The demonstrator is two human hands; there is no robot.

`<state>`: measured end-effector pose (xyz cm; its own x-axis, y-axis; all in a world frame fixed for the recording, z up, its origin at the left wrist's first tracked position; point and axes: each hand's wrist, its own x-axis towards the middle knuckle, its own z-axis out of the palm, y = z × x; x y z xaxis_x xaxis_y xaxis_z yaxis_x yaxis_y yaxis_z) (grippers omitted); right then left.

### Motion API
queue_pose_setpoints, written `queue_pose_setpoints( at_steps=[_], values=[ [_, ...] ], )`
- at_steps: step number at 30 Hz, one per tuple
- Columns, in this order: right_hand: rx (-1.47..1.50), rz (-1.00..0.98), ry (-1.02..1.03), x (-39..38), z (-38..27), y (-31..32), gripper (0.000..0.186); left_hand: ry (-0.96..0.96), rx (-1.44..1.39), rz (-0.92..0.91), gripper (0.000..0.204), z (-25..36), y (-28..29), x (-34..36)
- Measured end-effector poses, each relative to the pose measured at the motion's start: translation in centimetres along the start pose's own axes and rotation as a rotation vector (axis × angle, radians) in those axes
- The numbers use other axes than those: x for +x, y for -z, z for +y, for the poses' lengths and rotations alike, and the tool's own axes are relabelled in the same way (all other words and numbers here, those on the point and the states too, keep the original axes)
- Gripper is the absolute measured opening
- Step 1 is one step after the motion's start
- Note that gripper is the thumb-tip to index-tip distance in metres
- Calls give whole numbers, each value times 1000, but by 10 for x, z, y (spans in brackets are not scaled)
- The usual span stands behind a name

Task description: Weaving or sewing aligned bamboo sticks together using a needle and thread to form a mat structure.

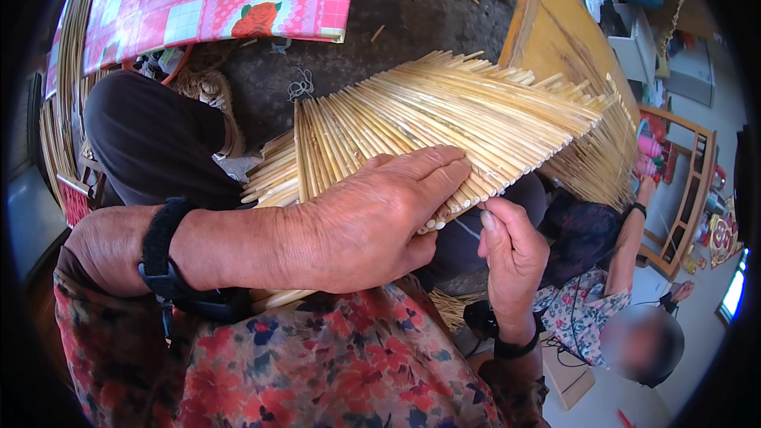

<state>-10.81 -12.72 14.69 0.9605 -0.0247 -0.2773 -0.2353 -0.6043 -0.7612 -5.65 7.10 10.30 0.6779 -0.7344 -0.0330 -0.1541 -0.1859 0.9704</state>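
A fan-shaped mat of pale straw-coloured stalks (444, 111), laid side by side, spreads across my lap. My left hand (388, 206) grips its near edge, with the palm and fingers on top and the thumb bent at the cut ends. Close by, my right hand (511, 254) pinches with thumb and forefinger just under the row of stalk ends. Whatever lies between those fingertips is too small or hidden to make out. More loose stalks (273, 178) stick out beneath the mat on the left.
A table with a pink flowered cover (230, 0) stands at the far left, and a wooden board-like piece of furniture (547, 24) behind the mat. Thin white string (300, 85) lies on the dark floor. Another person (579, 309) sits at the right beside a wooden chair (674, 190).
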Motion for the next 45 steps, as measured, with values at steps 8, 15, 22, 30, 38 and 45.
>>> queue_pose_setpoints(
  at_steps=[8,15,22,30,38,45],
  values=[
    [-52,120,281,15,14,-10,11,9,24,-73,75,1,9,0],
    [129,90,367,10,21,-21,13,28,94,-171,73,20,23,-7],
    [223,-92,386,-1,27,-33,15,27,292,-224,72,24,21,-30],
    [165,-31,404,-21,41,-53,16,46,242,-193,73,7,3,-49],
    [160,7,419,-37,46,-61,17,36,236,-202,73,6,-5,-59],
    [188,67,445,-41,48,-66,14,-26,333,-156,73,9,-11,-59]
  ],
)
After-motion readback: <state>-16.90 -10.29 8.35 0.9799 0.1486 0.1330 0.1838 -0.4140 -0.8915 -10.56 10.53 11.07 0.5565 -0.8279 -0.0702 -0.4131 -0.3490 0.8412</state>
